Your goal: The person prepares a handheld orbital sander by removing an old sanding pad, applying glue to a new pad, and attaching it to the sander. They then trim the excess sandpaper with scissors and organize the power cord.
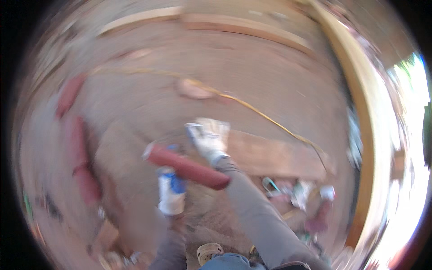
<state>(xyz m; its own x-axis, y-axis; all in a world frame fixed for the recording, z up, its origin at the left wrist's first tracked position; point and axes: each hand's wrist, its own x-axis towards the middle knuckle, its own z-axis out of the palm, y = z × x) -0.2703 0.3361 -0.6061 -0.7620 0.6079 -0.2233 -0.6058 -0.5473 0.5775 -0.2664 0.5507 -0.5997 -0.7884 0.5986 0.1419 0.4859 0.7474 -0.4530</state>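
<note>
the left hand (172, 193), in a white and blue glove, grips a dark red roll (189, 167) that tilts down to the right, its lower end crossing in front of the right forearm. the right hand (209, 138), also gloved, reaches forward with its fingers extended, just beside a flat board (279, 155) on the dirt floor (252, 72). three more red rolls (78, 140) lie in a line on the left. a yellow cord (252, 107) snakes across the floor, passing over a pale flat stone (194, 89). a long wooden beam (363, 112) stretches along the right. a beige clog (209, 253) shows at the bottom.
</note>
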